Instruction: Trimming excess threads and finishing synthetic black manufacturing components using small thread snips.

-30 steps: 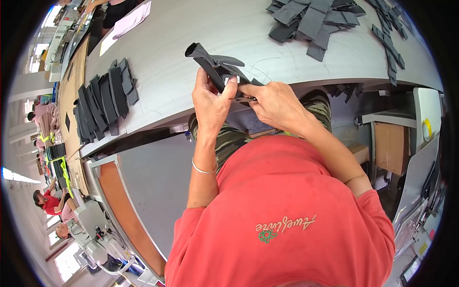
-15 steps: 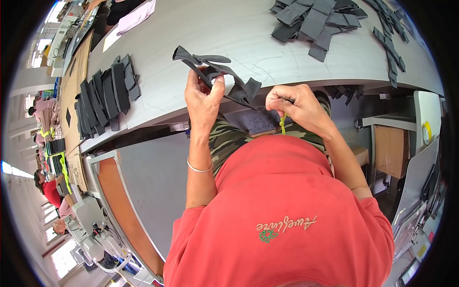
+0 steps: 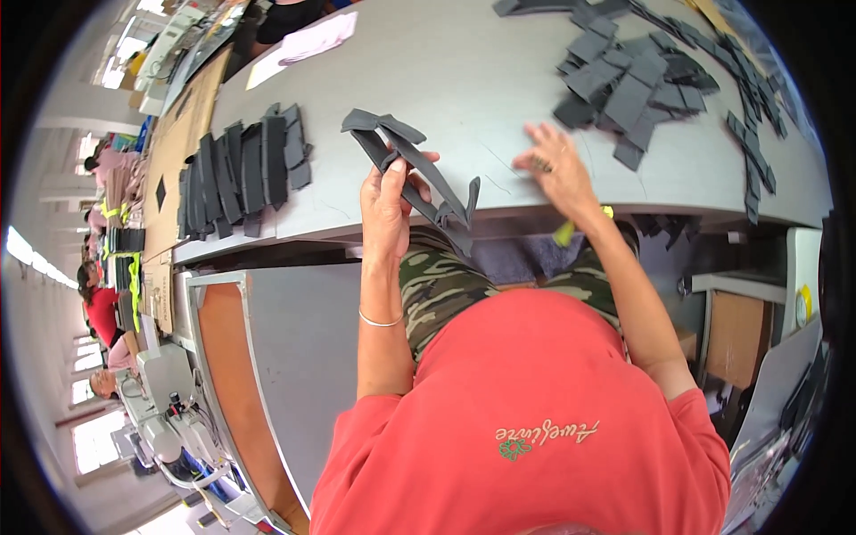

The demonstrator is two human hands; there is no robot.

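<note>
My left hand (image 3: pixel 386 201) is closed on dark grey fabric strips (image 3: pixel 365 141), folded and looped, raised over the table's near edge. Their lower ends hang to the right of my fingers. My right hand (image 3: pixel 560 174) is over the table, left of a loose pile of dark grey fabric pieces (image 3: pixel 631 105). Its fingers are stretched apart and slightly blurred. Against them shows a small dark thing (image 3: pixel 540 164) whose kind I cannot make out. A yellow ribbon (image 3: pixel 563 234) hangs below my right wrist.
A row of dark grey strips (image 3: pixel 241 169) lies on the grey table (image 3: pixel 446 62) at left. Pink and white sheets (image 3: pixel 308 45) lie farther back. More dark strips (image 3: pixel 753 165) line the right side. Sewing machines (image 3: pixel 169 419) and other people are at the far left.
My right hand has left the strips' lower end and moved up and right over the table, its fingers opening out. My left hand keeps the strips, now turned. The view has shifted.
</note>
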